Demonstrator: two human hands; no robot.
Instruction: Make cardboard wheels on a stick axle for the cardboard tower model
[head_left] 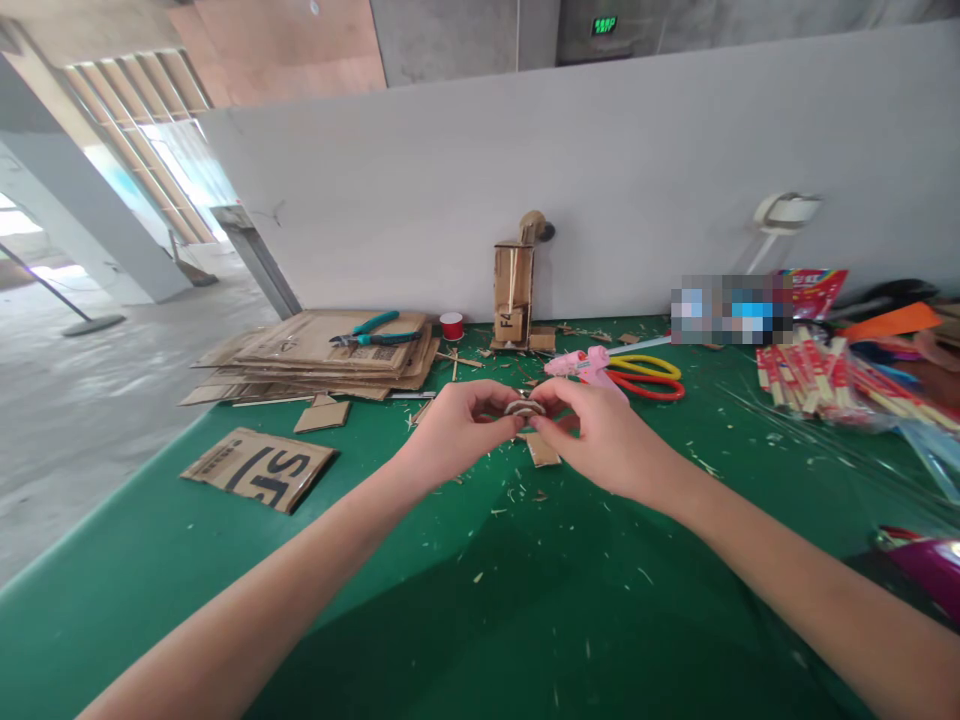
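A small, round brown piece (524, 408), which looks like cardboard, is held up over the table between both hands. My left hand (469, 425) pinches its left side between thumb and fingers. On its right side, my right hand (592, 425) pinches it in the same way. Just below the hands lies a small cardboard scrap (544, 449). Behind them an upright cardboard structure (513, 295) with sticks on its front stands by the wall. A pink glue gun (581, 364) lies beyond my right hand.
Stacked cardboard (322, 350) bears teal-handled pliers (379, 330) at the back left. Nearby are a red spool (451, 326) and a printed cardboard piece (259, 468). Scissors (645, 378) and bagged sticks (814, 375) lie on the right of the green table (450, 610).
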